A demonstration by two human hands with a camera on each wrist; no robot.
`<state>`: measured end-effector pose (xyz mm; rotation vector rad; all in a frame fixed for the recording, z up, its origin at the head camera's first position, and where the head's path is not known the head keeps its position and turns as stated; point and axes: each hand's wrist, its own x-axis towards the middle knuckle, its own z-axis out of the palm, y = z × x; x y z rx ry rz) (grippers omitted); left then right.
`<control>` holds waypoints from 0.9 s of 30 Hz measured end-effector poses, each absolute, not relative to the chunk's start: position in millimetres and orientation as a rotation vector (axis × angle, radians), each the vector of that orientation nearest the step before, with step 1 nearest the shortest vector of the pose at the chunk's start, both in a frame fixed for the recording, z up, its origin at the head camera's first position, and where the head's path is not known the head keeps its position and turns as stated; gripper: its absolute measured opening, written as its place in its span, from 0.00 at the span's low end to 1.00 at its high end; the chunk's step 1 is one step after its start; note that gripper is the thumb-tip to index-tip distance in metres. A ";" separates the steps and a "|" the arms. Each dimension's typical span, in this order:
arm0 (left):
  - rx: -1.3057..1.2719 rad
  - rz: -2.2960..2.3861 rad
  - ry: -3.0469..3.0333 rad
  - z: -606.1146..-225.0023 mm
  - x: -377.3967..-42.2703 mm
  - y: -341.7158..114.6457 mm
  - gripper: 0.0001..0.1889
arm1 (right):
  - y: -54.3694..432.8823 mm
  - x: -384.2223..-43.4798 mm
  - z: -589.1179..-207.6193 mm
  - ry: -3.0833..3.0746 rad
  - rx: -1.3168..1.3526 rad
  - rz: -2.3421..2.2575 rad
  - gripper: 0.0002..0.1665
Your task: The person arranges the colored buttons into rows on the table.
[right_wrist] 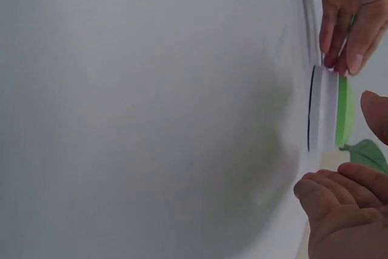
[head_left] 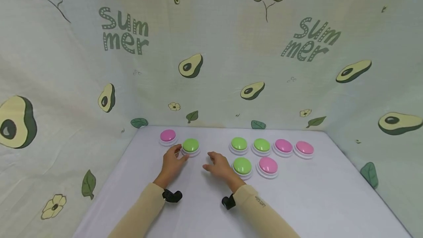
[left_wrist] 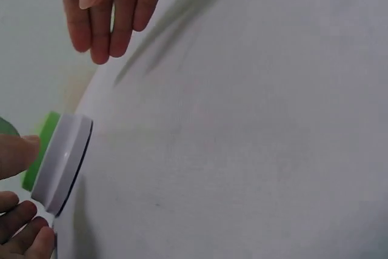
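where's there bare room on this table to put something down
Most room: the table right of the front pink button, out to its right edge. Also bare: the strip between the left sleeve and the table's left edge, and the gap behind the right hand. Crowded: the six-button cluster.

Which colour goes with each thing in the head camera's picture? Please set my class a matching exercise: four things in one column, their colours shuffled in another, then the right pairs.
Things
1. Leftmost button's cap
2. Cap of the second button from the left, by the left hand
3. Sleeves
4. Wrist cameras

Colours
A. Beige
B. Green
C. Black
D. Pink

Right pairs
1-D
2-B
3-A
4-C
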<state>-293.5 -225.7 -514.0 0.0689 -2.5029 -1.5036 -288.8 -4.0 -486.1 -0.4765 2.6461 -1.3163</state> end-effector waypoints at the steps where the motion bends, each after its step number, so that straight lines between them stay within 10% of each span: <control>1: 0.072 -1.506 -2.517 -516.4 -296.5 -226.4 0.33 | -7.5 -290.2 -487.1 2.635 -0.500 -1.317 0.36; 27: -0.081 -1.547 -2.650 -528.1 -332.0 -243.5 0.36 | -38.0 -314.3 -504.5 2.655 -0.452 -1.298 0.42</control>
